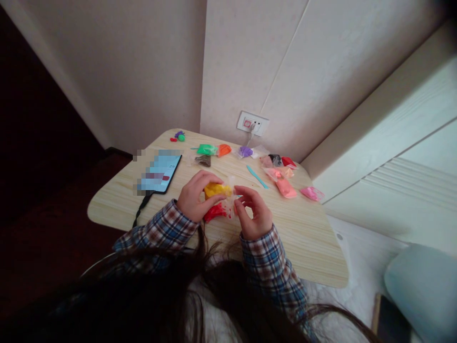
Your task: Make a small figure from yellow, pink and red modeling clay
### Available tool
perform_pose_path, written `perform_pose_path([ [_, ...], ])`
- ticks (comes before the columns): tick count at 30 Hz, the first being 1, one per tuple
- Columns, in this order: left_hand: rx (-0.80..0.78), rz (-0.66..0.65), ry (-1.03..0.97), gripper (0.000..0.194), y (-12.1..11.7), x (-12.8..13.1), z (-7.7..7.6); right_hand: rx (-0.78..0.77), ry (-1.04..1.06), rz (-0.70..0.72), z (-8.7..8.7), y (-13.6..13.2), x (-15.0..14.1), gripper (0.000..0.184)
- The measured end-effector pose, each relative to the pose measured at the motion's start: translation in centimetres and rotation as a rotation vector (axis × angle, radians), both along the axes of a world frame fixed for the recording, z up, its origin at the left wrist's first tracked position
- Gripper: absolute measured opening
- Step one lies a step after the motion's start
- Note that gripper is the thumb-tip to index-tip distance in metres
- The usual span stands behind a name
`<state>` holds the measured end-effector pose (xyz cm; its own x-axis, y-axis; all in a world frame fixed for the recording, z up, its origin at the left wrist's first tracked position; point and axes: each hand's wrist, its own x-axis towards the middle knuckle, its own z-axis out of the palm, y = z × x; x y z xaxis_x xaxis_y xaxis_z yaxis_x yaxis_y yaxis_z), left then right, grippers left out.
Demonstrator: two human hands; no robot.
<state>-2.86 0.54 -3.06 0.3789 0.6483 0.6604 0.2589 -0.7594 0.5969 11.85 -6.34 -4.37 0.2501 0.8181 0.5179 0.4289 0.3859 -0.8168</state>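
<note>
My left hand [197, 196] is closed around a clear plastic bag of yellow clay [216, 190], thumb below it and fingers above. The bag's clear end [231, 185] points right, towards my right hand [255, 213]. The right hand's thumb and fingers are curled in a pinch at that clear edge, with a gap showing inside the curl. Just beneath the yellow bag, a bag of red clay [215, 211] lies on the table, partly hidden by my left thumb.
On the wooden table [300, 243] a phone [159, 174] with a cable lies left. Green [207, 149], orange [224, 150], brown [203, 161] and purple [245, 151] clay bags line the back. A blue clay tool [257, 176] lies near pink bags [285, 187]. Small clay pieces [180, 136] sit far left.
</note>
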Motion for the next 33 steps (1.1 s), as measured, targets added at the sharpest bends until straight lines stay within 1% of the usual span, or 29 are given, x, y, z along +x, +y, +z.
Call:
perform_pose_path([
  [6, -0.022, -0.013, -0.016, 0.022, -0.14, 0.05, 0.2, 0.005, 0.05, 0.007, 0.33, -0.06, -0.37, 0.024],
  [16, -0.007, -0.043, -0.054, 0.013, -0.37, 0.14, 0.31, -0.007, 0.085, 0.039, -0.14, 0.02, -0.36, 0.025],
  [22, 0.026, -0.067, -0.048, 0.011, -0.3, 0.08, 0.3, -0.005, 0.081, 0.017, 0.09, -0.06, -0.49, 0.021],
  [26, 0.044, -0.073, -0.036, 0.009, -0.23, 0.04, 0.28, 0.009, 0.086, -0.019, 0.22, -0.15, -0.51, 0.014],
  [29, 0.033, -0.089, -0.033, 0.008, -0.25, 0.04, 0.33, 0.032, 0.071, -0.036, 0.31, -0.16, -0.54, 0.011],
  [33, 0.013, -0.107, -0.024, 0.005, -0.33, 0.08, 0.43, 0.058, 0.032, -0.023, 0.44, -0.09, -0.44, 0.009],
])
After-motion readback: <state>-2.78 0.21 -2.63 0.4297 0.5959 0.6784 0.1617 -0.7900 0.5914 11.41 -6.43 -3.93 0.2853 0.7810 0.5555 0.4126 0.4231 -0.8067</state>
